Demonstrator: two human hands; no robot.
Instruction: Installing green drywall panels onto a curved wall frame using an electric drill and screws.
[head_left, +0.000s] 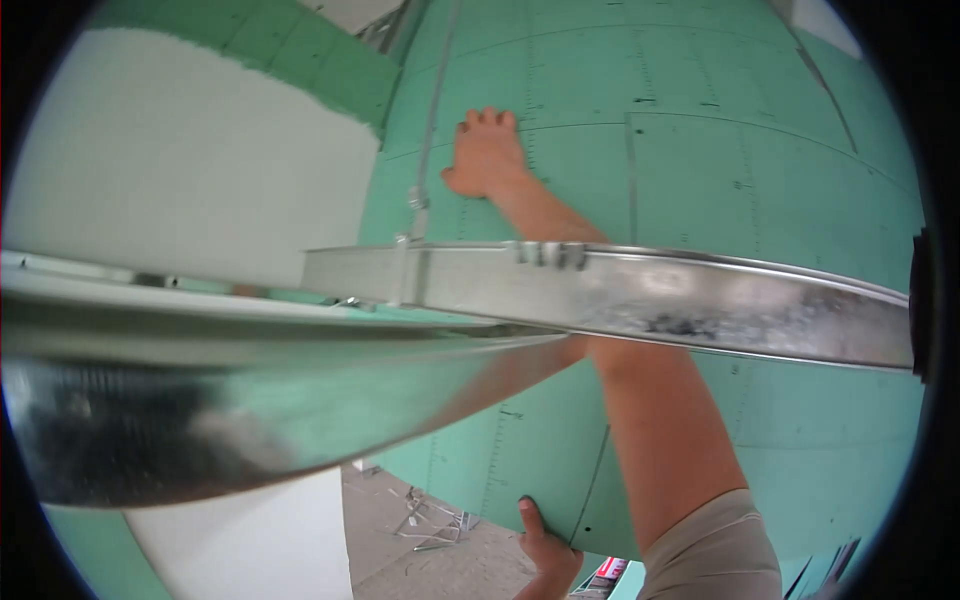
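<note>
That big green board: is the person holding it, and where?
Yes. The large green plasterboard sheet is held: the left hand grips its bottom edge, and the right hand presses flat on its face.

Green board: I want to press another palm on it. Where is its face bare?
Bare green board lies right of the flat hand above the metal channel, and below it beside the forearm. Left is crowded: nearer channel, hanger rod, lower hand gripping the edge.

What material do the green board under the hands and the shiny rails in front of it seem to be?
Green board: probably paper-faced plasterboard, matte, with printed marks and seams. Rails: likely galvanized steel, with a shiny grey mottled surface that reflects the green.
</note>
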